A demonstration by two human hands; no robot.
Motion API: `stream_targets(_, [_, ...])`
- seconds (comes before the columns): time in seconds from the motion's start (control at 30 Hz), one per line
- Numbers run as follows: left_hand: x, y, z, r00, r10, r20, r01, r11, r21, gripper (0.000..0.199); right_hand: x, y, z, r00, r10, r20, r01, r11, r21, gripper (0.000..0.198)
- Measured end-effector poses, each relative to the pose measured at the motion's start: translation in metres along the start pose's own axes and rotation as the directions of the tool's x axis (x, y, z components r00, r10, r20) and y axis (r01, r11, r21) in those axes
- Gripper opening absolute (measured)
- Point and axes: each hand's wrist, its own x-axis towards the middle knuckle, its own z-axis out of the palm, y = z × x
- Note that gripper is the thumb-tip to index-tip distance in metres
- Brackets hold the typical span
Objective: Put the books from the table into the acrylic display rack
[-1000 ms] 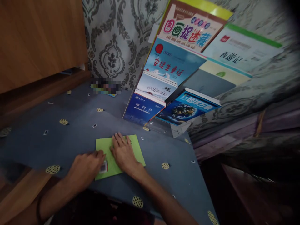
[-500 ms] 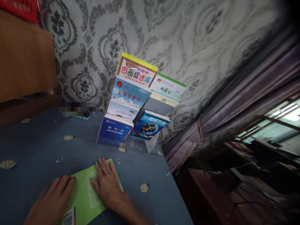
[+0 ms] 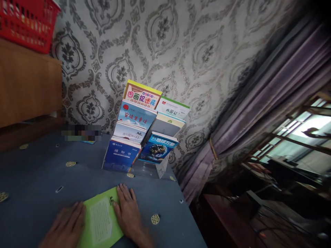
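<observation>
Green book [image 3: 100, 220] flat on tabletop [image 3: 36, 193]. Right hand [image 3: 128, 212] rests along right edge, thumb apart from fingers; left hand [image 3: 67, 221] at left edge, can't tell grip. Probably light, bendy, slickish; hold opposite edges.

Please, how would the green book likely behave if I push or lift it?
The green book looks thin, so it might bend a little if lifted by one edge. Lying flat on the blue surface, it would probably slide rather than roll or tip.
</observation>
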Motion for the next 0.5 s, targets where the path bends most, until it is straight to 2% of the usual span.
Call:
stream_targets(0.1, [0.020, 0.016, 0.005, 0.994, 0.075, 0.084, -0.072, 0.997, -0.043, 0.046, -0.001, -0.001, -0.002, 1.000, -0.001, -0.009, 0.001, 1.000, 0.003, 0.055])
stream_targets(0.2, [0.038, 0.029, -0.006, 0.985, 0.076, 0.154, -0.067, 0.996, -0.059, 0.047, -0.003, 0.000, -0.001, 1.000, -0.011, -0.028, 0.011, 1.000, 0.003, 0.055])
stream_targets(0.33, [0.040, 0.022, -0.028, 0.961, 0.068, 0.268, -0.052, 0.996, -0.068, 0.047, -0.002, 0.005, 0.004, 0.998, -0.024, -0.064, 0.025, 1.000, 0.002, 0.054])
stream_targets(0.4, [0.035, 0.015, -0.040, 0.950, 0.030, 0.309, -0.024, 0.999, -0.026, 0.049, -0.001, 0.008, 0.007, 0.996, -0.038, -0.084, 0.037, 0.999, -0.008, 0.053])
stream_targets(0.5, [0.027, 0.014, -0.061, 0.934, -0.111, 0.340, 0.091, 0.993, 0.076, 0.053, 0.003, 0.011, 0.010, 0.992, -0.068, -0.106, 0.064, 0.997, -0.033, 0.052])
